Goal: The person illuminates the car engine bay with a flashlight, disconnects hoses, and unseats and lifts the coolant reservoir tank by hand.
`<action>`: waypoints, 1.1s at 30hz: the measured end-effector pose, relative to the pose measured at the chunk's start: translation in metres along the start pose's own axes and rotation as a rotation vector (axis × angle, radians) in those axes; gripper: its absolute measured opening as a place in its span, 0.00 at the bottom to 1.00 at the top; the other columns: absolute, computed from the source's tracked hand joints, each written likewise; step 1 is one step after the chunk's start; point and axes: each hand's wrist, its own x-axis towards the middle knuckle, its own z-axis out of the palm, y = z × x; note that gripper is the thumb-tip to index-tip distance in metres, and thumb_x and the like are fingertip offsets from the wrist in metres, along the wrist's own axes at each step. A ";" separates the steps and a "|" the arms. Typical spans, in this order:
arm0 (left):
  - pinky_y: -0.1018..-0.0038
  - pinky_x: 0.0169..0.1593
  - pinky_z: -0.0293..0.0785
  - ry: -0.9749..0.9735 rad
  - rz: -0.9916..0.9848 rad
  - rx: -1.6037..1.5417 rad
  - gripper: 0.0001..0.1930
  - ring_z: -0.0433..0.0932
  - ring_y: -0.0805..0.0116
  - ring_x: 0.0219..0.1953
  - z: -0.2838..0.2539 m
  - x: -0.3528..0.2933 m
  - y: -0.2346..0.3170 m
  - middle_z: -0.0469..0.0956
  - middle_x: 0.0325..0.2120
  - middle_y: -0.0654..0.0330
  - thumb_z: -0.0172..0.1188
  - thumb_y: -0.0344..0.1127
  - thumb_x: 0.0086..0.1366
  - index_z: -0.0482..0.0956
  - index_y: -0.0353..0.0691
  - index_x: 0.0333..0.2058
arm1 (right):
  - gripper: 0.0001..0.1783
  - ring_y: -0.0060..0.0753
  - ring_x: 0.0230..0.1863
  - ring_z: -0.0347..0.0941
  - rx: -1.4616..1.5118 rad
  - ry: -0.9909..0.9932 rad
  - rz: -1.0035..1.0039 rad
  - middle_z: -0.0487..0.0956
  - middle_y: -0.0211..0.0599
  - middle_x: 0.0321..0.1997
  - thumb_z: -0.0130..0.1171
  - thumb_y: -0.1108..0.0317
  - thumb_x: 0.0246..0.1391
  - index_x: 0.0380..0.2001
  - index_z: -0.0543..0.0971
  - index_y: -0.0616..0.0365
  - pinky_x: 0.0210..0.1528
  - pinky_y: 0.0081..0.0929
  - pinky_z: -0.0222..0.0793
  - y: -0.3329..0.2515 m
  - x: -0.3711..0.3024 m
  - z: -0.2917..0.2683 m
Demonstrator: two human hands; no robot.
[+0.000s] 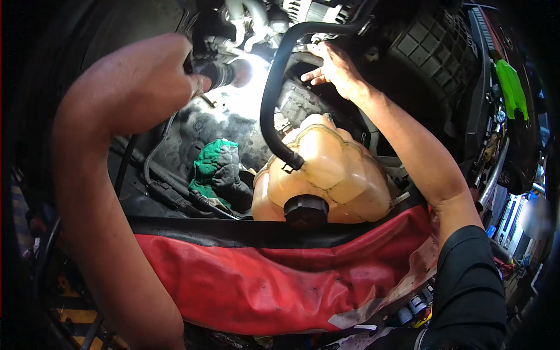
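Observation:
My left hand (169, 73) is closed around a flashlight (220, 74), whose dark round head points right into a bright glare. Over on the right, my right hand (338, 73) reaches into the engine bay with its fingers spread. Its upper fingertips are by a pipe fitting (315, 49); I cannot tell if they grip it. A thick black hose (270, 99) curves down between my hands to a yellowed plastic coolant tank (321, 157). The tank has a black screw cap (306, 210) at its front.
A red fender cover (274, 280) hangs over the near edge. Left of the tank lies a green and grey cloth or glove (216, 169), close to cables (166, 189). Metal engine pipes (248, 20) stand at the back. A bright green piece (512, 90) shows at far right.

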 end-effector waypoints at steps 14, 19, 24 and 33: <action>0.49 0.57 0.74 -0.150 0.058 -0.202 0.22 0.80 0.31 0.54 0.008 0.008 0.002 0.82 0.45 0.30 0.67 0.41 0.71 0.79 0.23 0.50 | 0.20 0.38 0.30 0.79 -1.078 -0.261 0.103 0.81 0.49 0.32 0.53 0.54 0.77 0.44 0.81 0.63 0.38 0.40 0.74 -0.093 -0.121 -0.054; 0.49 0.55 0.73 -0.225 0.000 -0.244 0.23 0.81 0.31 0.53 0.008 0.013 0.000 0.83 0.43 0.30 0.67 0.42 0.70 0.79 0.24 0.50 | 0.26 0.60 0.41 0.83 -1.035 -0.363 0.308 0.85 0.57 0.36 0.51 0.47 0.76 0.44 0.84 0.61 0.45 0.49 0.74 -0.079 -0.153 -0.046; 0.50 0.53 0.74 -0.107 -0.090 -0.229 0.23 0.82 0.31 0.50 -0.002 0.007 -0.007 0.83 0.39 0.30 0.65 0.42 0.72 0.78 0.23 0.50 | 0.33 0.64 0.42 0.82 -0.999 -0.538 0.286 0.85 0.59 0.38 0.47 0.41 0.76 0.40 0.86 0.62 0.45 0.49 0.75 -0.075 -0.154 -0.046; 0.56 0.57 0.76 -0.102 -0.138 -0.369 0.27 0.85 0.40 0.51 0.001 0.012 -0.017 0.85 0.44 0.36 0.69 0.47 0.70 0.80 0.26 0.53 | 0.41 0.66 0.53 0.82 -1.123 -0.619 0.335 0.87 0.60 0.46 0.41 0.33 0.75 0.44 0.89 0.60 0.58 0.53 0.77 -0.089 -0.155 -0.046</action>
